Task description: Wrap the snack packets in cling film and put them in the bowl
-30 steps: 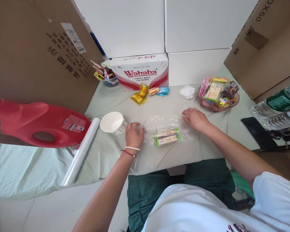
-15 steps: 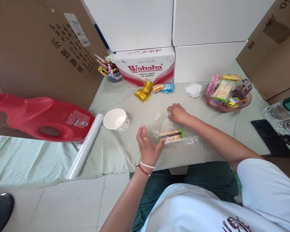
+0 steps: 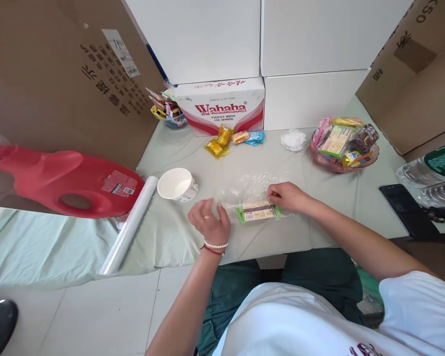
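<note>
A wrapped snack bar with green ends (image 3: 260, 211) lies on a sheet of clear plastic film (image 3: 250, 185) near the table's front edge. At the bar's right end, my right hand (image 3: 287, 196) has its fingers pinched together on the film, right beside the wrapper. My left hand (image 3: 210, 221) is just left of the bar, thumb apart from the fingers, slightly blurred and holding nothing I can see. Up and to its left stands a white paper cup (image 3: 178, 184).
A roll of film (image 3: 129, 225) and a red jug (image 3: 70, 183) lie at left. Small snack packets (image 3: 218, 142) and a crumpled plastic ball (image 3: 293, 141) sit farther back. Right are a pink snack bowl (image 3: 330, 162), a phone (image 3: 408, 210) and bottles (image 3: 435, 168). A Wahaha carton (image 3: 222, 109) stands behind.
My left hand has moved left, away from the bar. My right hand has come down toward the bar's right end and closed on the film, which now lies over the bar's upper side.
</note>
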Tool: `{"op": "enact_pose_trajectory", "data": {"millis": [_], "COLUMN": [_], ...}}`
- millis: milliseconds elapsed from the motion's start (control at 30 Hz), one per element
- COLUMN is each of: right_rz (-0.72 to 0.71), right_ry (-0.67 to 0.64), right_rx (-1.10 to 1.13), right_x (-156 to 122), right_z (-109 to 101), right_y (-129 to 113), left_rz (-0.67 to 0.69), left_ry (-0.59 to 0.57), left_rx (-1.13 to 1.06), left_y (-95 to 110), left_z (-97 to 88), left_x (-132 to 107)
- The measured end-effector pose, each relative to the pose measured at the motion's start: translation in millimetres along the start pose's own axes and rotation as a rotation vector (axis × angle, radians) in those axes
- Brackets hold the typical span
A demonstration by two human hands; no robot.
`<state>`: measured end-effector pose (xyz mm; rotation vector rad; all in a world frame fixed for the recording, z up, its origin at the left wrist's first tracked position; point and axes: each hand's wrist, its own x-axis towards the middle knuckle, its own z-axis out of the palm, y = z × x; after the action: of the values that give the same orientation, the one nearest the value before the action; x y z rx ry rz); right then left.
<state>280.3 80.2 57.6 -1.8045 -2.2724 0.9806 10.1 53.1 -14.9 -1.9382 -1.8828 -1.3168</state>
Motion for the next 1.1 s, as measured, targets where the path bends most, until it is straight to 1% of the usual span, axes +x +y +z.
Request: {"op": "enact_pose_trajectory", "data": {"millis": [33,67,100,133,167,200,233,300,367,400,433,500,567,633,700,767,833,900,967,1000,1033,1100], "right_rz": [0.017,0.032,0.045,0.060,0.074,0.083,0.081,0.039,-0.017,-0.029,-0.029,-0.018,-0.037,-0.121,-0.256,-0.381,-0.445,-0.457,-0.440,-0.425,-0.406,-0.365], "right_ry": [-0.001,-0.008,-0.021,-0.036,-0.049,-0.048,-0.026,0.078,0.174,0.184,0.161,0.062,-0.036,-0.061,-0.032,-0.055,-0.146,-0.191,-0.166,-0.147,-0.135,-0.133], "right_rx": [-0.011,-0.035,-0.068,-0.107,-0.151,-0.198,-0.244,-0.311,-0.328,-0.321,-0.303,-0.253,-0.200,-0.160,-0.179,-0.284,-0.422,-0.490,-0.487,-0.476,-0.463,-0.441], "right_x": [5,10,13,17,20,23,27,40,57,66,75,89,91,79,56,28,4,-13,-21,-22,-22,-20], "right_z": [0,0,-1,-2,-3,-5,-7,-11,-13,-13,-14,-16,-20,-23,-21,-11,4,19,30,33,35,36], "right_y": [2,3,3,3,2,1,0,-4,-7,-8,-10,-15,-23,-33,-44,-51,-54,-51,-46,-44,-43,-44], "left_rz": [0.185,0.350,0.484,0.572,0.606,0.596,0.558,0.451,0.366,0.336,0.310,0.264,0.224,0.197,0.172,0.122,0.006,-0.147,-0.268,-0.306,-0.340,-0.409], "left_ry": [-0.004,-0.048,-0.106,-0.162,-0.208,-0.246,-0.279,-0.342,-0.405,-0.428,-0.443,-0.451,-0.441,-0.436,-0.433,-0.410,-0.368,-0.362,-0.408,-0.430,-0.438,-0.421], "left_rx": [-0.003,-0.019,-0.036,-0.047,-0.046,-0.033,-0.015,0.013,0.014,0.008,0.003,0.002,0.013,0.019,0.001,-0.057,-0.088,-0.037,0.032,0.031,-0.012,-0.208], "left_y": [2,3,5,6,7,8,8,10,13,15,17,21,24,26,24,20,11,1,-9,-12,-14,-10], "left_z": [-3.4,-6.1,-7.9,-8.8,-9.0,-8.7,-8.1,-6.6,-5.0,-4.2,-3.3,-1.3,1.1,3.4,5.1,5.9,5.0,2.1,-2.5,-5.2,-7.7,-11.6], "left_x": [-6,-11,-15,-17,-17,-16,-13,-6,0,2,3,2,1,-2,-5,-8,-10,-9,-6,-3,0,6]}}
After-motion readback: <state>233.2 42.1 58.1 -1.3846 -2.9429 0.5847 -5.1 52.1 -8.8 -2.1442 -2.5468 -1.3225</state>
